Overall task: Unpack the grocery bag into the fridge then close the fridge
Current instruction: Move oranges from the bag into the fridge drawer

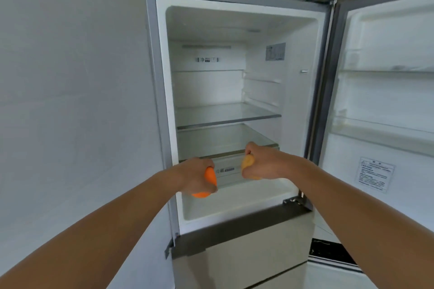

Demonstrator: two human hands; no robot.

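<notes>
The fridge (162, 91) stands in front of me with its upper compartment open and its door (385, 101) swung out to the right. My left hand (196, 175) is closed around a bright orange fruit (209, 177) at the front left of the compartment, over the bottom bin. My right hand (261, 163) grips a paler yellow-orange fruit (247, 163) at about the same height, in front of the lower glass shelf (258, 137). Both fruits are partly covered by my fingers. The grocery bag is out of sight.
An upper glass shelf (225, 116) and the white bottom bin (234, 204) hold nothing. The door has bare racks (385, 70) and a label (374, 173). A white wall (70, 77) lies close on the left. A closed drawer front (246, 248) sits below.
</notes>
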